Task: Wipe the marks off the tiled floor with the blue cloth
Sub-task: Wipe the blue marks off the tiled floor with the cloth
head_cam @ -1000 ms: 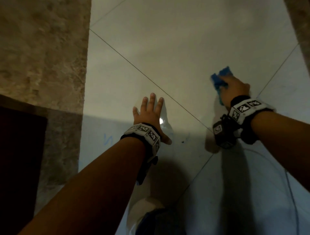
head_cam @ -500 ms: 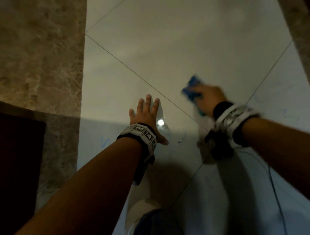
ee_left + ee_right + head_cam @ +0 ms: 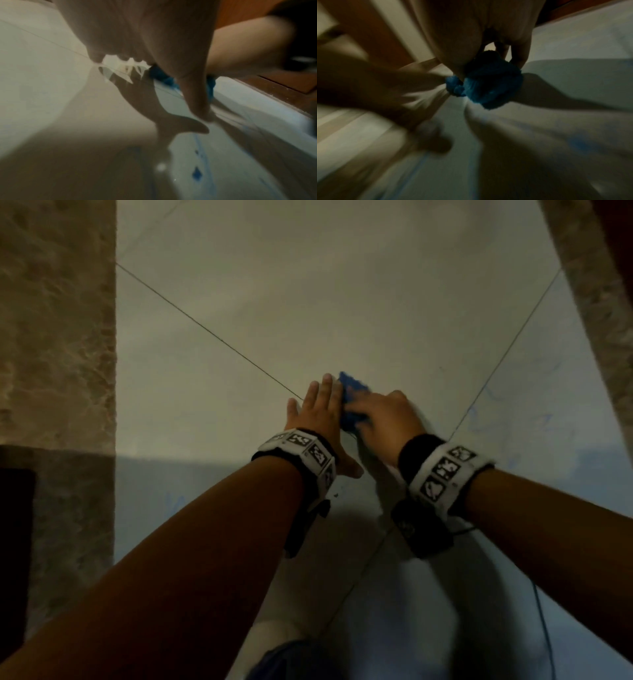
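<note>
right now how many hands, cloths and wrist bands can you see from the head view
hands: 2, left hand flat on the floor, right hand gripping the cloth
blue cloth: 1
marker wrist bands: 2
total: 5

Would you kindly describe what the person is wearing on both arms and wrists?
Both forearms are bare, no sleeves. Each wrist carries a white band printed with black square markers, left and right, over black cuffs. A black camera unit hangs under the right wrist.

Blue cloth (image 3: 352, 402) mostly under right hand (image 3: 387, 419)
</note>
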The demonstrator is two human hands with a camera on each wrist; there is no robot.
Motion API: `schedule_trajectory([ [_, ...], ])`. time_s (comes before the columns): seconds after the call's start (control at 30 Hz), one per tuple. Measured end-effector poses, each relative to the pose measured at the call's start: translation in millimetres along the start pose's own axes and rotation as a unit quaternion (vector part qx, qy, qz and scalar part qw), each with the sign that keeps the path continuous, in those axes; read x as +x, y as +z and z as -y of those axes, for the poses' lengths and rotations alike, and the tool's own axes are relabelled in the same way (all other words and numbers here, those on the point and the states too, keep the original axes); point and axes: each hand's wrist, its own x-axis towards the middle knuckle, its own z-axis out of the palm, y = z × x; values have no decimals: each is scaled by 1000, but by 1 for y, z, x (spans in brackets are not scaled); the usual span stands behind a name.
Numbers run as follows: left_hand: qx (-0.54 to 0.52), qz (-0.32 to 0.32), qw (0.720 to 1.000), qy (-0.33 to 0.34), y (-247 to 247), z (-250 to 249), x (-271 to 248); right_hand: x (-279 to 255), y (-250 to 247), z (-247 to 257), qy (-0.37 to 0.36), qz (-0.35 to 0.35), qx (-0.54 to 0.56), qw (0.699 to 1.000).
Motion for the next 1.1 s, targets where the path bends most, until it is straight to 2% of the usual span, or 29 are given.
schedule_trajectory([
  [0.03, 5, 7, 1000, 1, 0, 0, 2, -2, 0, -2, -33, 11, -20, 999],
  [0.07, 10, 7, 1000, 4, 0, 1, 3, 1, -8, -11, -32, 2, -9, 999],
  [0.13, 7, 2, 1000, 14, 2, 4, 4, 12, -36, -40, 63, -43, 47, 996],
  [0.2, 0, 4, 1000, 17, 2, 5, 3, 22, -63, -73, 181, -80, 57, 979],
  [0.27, -4, 6, 1000, 14, 0, 3, 4, 24, -69, -85, 215, -102, 41, 970],
  [0.33, -6, 11, 1000, 11, -2, 1, 5, 17, -57, -69, 181, -96, 37, 978],
  [0.4, -8, 16, 1000, 6, -4, -1, 6, 5, -35, -46, 82, -85, 45, 992],
  [0.47, -5, 21, 1000, 2, -5, -1, 6, -9, -19, -33, -19, -32, 10, 999],
  [0.5, -3, 20, 1000, 3, -4, -1, 6, -12, -20, -37, -39, -17, 0, 999],
  [0.53, -2, 18, 1000, 5, -3, -1, 6, -12, -26, -46, -14, -25, 15, 999],
  [0.63, -4, 13, 1000, 6, -2, 1, 5, -3, -63, -85, 189, -104, 77, 973],
  [0.7, -3, 15, 1000, 7, -2, 2, 5, 4, -77, -99, 241, -106, 74, 962],
  [0.8, 1, 16, 1000, 8, -3, 1, 4, 6, -57, -70, 173, -84, 51, 980],
  [0.9, 5, 17, 1000, -2, -3, 0, 6, -2, -11, -41, 15, -54, -13, 998],
  [0.97, 7, 19, 1000, -5, -2, -1, 6, -5, -2, -44, -46, -22, -41, 998],
  [1.03, 9, 20, 1000, -4, -2, -2, 5, -1, -18, -60, -21, -65, -7, 998],
  [1.1, 5, 19, 1000, -5, -2, -2, 5, 4, -48, -79, 93, -119, 63, 987],
])
